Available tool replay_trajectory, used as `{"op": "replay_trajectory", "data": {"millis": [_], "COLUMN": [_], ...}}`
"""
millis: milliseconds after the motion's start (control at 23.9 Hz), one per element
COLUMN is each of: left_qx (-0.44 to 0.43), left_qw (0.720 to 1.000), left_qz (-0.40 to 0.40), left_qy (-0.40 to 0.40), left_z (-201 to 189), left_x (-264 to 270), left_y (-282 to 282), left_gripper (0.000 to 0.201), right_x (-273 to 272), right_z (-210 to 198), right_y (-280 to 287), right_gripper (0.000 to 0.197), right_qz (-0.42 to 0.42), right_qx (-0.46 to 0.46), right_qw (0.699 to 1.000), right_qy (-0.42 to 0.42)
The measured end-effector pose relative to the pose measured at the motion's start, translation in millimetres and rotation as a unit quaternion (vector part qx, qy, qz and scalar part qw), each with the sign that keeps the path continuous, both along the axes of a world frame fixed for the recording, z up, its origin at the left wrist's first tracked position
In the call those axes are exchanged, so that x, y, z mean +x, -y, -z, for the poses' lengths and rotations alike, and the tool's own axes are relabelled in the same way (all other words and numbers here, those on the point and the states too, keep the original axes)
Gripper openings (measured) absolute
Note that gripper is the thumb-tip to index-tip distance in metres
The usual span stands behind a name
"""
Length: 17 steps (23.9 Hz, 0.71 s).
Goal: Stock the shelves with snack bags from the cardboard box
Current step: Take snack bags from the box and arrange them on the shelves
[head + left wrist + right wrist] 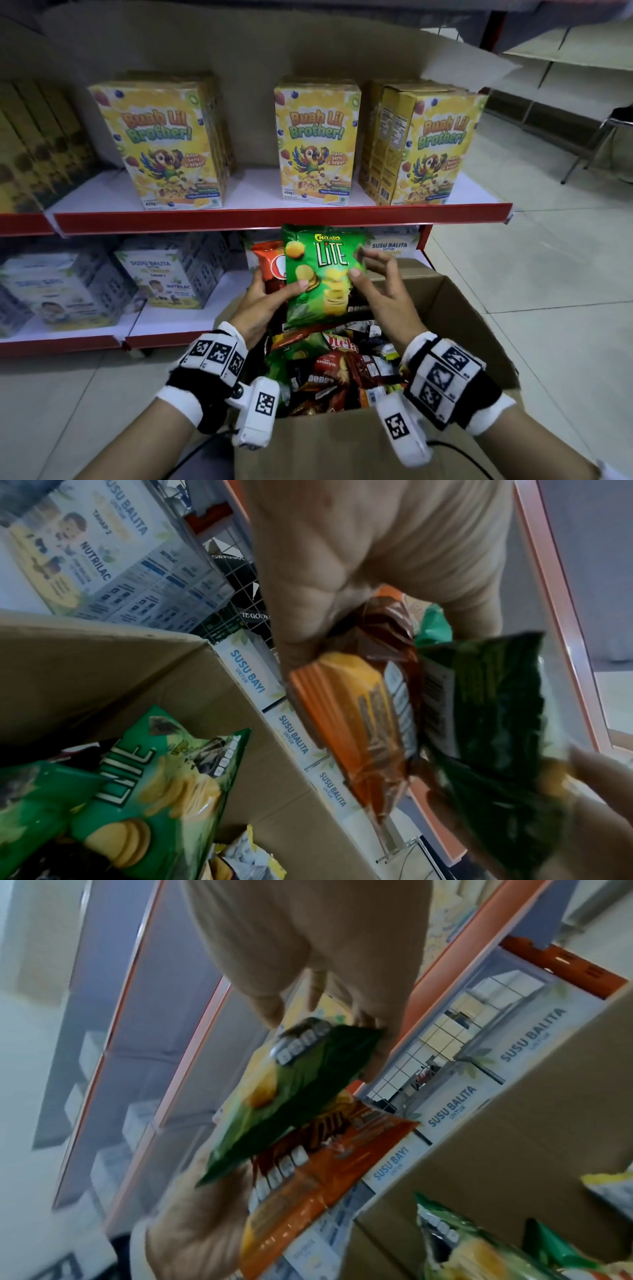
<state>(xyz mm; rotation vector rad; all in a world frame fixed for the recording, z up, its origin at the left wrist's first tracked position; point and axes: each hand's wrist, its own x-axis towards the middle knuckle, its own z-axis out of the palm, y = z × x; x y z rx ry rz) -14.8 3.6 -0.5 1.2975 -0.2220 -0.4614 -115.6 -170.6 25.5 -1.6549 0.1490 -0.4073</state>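
Above the open cardboard box (462, 308), my left hand (274, 291) grips two snack bags together. One is a green Chitato Lite bag (322, 274) in front, with the thumb across its lower left. The other is an orange-red bag (270, 263) behind it. My right hand (359, 263) pinches the green bag's right edge, thumb in front, the other fingers spread behind. The left wrist view shows the orange bag (342, 723) and the green bag (496, 723) in the fist. In the right wrist view, fingertips (377, 1053) rest on the green bag (298, 1091).
The box holds several more snack bags (329, 370), among them another Lite bag (154, 777). Yellow cereal boxes (315, 144) stand on the upper red-edged shelf (274, 219). White milk-powder boxes (164, 274) fill the lower shelf. Tiled floor lies to the right.
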Motion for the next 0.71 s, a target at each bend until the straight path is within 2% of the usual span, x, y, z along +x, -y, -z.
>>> {"op": "replay_trajectory", "data": {"millis": [84, 126, 209, 293, 460, 586, 628, 711], "left_qx": [-0.028, -0.053, -0.091, -0.081, -0.032, 0.002, 0.015, 0.019], "left_qw": [0.999, 0.997, 0.992, 0.992, 0.999, 0.997, 0.995, 0.991], "left_qz": [0.032, 0.053, 0.09, 0.101, 0.028, -0.06, -0.085, -0.125], "left_qy": [-0.001, -0.006, -0.011, 0.006, 0.02, 0.038, 0.045, 0.047], "left_z": [2, 2, 1, -2, 2, 8, 10, 15], "left_x": [-1, -1, -2, -5, -2, 11, 18, 30], "left_y": [0, 0, 1, 4, 11, 0, -7, -23], "left_gripper": [0.085, 0.082, 0.082, 0.086, 0.072, 0.055, 0.054, 0.057], "right_x": [6, 7, 6, 6, 12, 26, 33, 48], "right_z": [-3, -4, -5, -5, -11, -13, -10, 2], "right_y": [6, 9, 13, 13, 12, 16, 19, 24], "right_gripper": [0.061, 0.063, 0.059, 0.051, 0.038, 0.061, 0.063, 0.05], "right_qz": [-0.024, -0.043, -0.044, -0.028, -0.063, -0.083, -0.067, -0.036], "right_qx": [0.093, 0.099, 0.069, 0.033, -0.043, -0.099, -0.092, -0.057], "right_qw": [0.994, 0.991, 0.994, 0.998, 0.996, 0.986, 0.985, 0.985], "right_qy": [-0.06, -0.076, -0.073, -0.051, -0.054, -0.107, -0.126, -0.157]}}
